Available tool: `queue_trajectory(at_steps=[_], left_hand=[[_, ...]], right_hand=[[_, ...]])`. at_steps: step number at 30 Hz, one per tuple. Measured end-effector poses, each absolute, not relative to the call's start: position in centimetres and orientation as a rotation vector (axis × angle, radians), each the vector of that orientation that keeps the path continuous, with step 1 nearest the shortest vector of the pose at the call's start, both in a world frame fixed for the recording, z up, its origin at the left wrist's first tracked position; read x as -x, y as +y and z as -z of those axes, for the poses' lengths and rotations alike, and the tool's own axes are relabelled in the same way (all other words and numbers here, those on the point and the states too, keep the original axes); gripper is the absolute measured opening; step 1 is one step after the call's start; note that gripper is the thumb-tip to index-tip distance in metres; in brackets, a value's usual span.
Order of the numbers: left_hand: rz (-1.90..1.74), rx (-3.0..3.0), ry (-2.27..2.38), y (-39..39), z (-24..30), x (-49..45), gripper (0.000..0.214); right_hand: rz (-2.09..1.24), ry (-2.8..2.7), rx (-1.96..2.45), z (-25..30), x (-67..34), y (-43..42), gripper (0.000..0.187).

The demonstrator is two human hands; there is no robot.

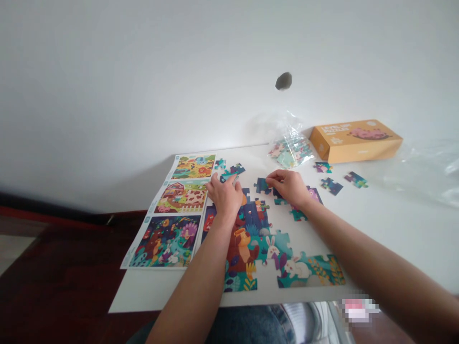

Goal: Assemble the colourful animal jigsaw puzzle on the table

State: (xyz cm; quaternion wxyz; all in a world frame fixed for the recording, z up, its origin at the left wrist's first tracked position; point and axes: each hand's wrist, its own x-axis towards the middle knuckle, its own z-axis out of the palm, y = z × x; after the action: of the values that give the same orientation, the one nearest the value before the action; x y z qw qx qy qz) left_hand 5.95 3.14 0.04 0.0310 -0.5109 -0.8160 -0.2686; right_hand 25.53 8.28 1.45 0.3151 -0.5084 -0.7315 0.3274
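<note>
A partly assembled jigsaw puzzle with a bear and white rabbits lies on the white table in front of me. My left hand rests at the puzzle's upper left corner, its fingertips touching a loose teal piece. My right hand is at the puzzle's top edge, fingers pinched on a dark teal piece. A purple piece peeks out beside the right wrist.
A reference sheet with three pictures lies left of the puzzle. An orange puzzle box and a clear bag of pieces sit at the back. Loose pieces lie right. Clear plastic covers the far right. The table's left edge drops to dark floor.
</note>
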Motion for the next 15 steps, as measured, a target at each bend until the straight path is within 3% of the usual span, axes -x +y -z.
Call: queue_trajectory(at_steps=[15], left_hand=[[1.028,1.921,-2.244,3.4,0.5,-5.6,0.032]], right_hand=[[-0.585,-2.131,1.216,-0.3,-23.4,8.2,0.010]])
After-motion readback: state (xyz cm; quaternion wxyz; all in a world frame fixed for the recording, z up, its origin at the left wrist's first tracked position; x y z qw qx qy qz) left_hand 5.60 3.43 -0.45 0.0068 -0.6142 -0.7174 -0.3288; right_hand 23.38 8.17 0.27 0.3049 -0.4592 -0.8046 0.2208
